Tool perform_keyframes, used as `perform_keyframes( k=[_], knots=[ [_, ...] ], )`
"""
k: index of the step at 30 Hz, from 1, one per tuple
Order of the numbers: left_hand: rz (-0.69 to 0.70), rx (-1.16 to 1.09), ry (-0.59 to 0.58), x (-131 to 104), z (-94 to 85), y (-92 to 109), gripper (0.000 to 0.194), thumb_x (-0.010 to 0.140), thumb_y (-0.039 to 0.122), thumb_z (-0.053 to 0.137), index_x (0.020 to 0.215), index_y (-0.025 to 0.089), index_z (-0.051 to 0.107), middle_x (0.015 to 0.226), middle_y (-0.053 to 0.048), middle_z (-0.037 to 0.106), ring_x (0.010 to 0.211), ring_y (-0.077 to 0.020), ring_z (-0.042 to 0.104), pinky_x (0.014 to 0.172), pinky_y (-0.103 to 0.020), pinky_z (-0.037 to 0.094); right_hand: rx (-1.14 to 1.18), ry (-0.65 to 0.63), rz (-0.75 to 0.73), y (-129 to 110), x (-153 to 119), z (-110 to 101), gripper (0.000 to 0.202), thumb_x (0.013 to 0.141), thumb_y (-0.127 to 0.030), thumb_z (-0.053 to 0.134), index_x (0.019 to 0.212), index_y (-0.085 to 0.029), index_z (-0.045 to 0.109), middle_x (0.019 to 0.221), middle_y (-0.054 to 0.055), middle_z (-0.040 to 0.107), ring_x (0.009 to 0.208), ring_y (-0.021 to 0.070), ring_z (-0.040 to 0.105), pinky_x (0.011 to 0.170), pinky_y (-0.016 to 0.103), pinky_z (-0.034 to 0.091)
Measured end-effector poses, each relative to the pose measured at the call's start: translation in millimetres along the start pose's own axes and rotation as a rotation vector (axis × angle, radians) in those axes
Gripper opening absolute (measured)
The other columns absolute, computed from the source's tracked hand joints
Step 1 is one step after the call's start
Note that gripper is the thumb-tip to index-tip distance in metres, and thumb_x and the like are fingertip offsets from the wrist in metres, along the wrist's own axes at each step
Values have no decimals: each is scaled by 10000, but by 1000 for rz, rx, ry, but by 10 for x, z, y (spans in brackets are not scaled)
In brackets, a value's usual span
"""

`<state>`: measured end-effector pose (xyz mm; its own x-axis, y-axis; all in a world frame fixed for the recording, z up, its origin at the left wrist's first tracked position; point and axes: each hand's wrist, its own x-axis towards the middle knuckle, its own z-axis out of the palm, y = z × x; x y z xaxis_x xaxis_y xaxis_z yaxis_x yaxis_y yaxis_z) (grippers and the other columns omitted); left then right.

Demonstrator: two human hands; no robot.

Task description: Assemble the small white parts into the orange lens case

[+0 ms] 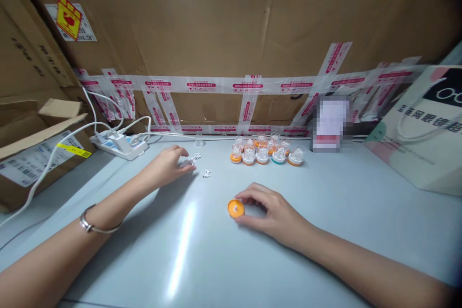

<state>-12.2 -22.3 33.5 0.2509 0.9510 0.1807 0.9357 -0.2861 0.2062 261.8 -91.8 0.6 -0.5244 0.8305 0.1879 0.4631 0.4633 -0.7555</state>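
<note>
My right hand (269, 209) pinches a round orange disc (236, 208) by its edge, thumb and fingers on its right side, near the middle of the table. Farther left, my left hand (173, 166) has thumb and fingertips around a small clear and white piece (190, 161); whether it is gripped cannot be made out. Just right of those fingertips lies a small white printed piece (206, 173), with another (197, 156) beside them. A clear cup (198, 140) stands behind. Several clear-topped toys (262, 155) with orange, white or green bases stand grouped at the back.
Behind the table (202, 260) rises a large taped cardboard box (216, 24). At the left are a white power strip (133, 151) with cables and an open carton (39, 154). A pixelated upright object (330, 122) and a paper bag (422, 139) stand at the right.
</note>
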Motion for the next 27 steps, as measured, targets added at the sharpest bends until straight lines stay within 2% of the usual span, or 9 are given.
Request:
perform_keyframes(
  k=[3,8,12,17,22,27],
  knots=[
    [-16,39,-98,29,5,-84,261,729,404,525,819,168,590,832,-70,633,737,-219,584,643,-291,419,-6,-4,-12,-14,-3,-3,207,732,-277,669,924,-206,632,888,22,605,816,136,557,751,249,446],
    [-18,42,-202,-32,-99,-59,142,639,274,546,743,189,591,784,-46,642,714,-213,584,603,-267,401,-17,-8,-2,-30,-2,-7,171,741,-250,651,906,-210,636,873,22,609,814,141,558,736,249,446],
    [-22,-21,-124,19,-132,-146,179,689,333,535,774,183,581,803,-53,641,748,-217,587,628,-273,409,-13,-9,-4,-16,4,-7,175,746,-261,646,912,-209,634,878,23,610,817,141,560,741,248,445],
    [-46,-176,-84,128,46,-221,342,683,455,597,861,163,586,830,-66,639,771,-218,591,684,-298,431,-21,-15,4,-10,0,-5,182,748,-271,645,918,-206,633,883,24,608,820,139,558,743,246,442],
    [-31,-296,-35,182,171,-209,236,711,378,575,800,160,598,764,-54,649,716,-193,599,668,-289,456,-30,-10,1,-17,-4,-6,186,743,-261,646,918,-202,631,880,26,610,815,141,559,740,250,443],
    [-94,-387,-48,205,88,-332,224,717,350,540,804,152,599,761,-49,677,719,-174,633,658,-259,493,-24,-10,4,-28,1,-10,175,747,-267,640,912,-208,636,873,27,612,816,145,564,740,253,448]
  ],
)
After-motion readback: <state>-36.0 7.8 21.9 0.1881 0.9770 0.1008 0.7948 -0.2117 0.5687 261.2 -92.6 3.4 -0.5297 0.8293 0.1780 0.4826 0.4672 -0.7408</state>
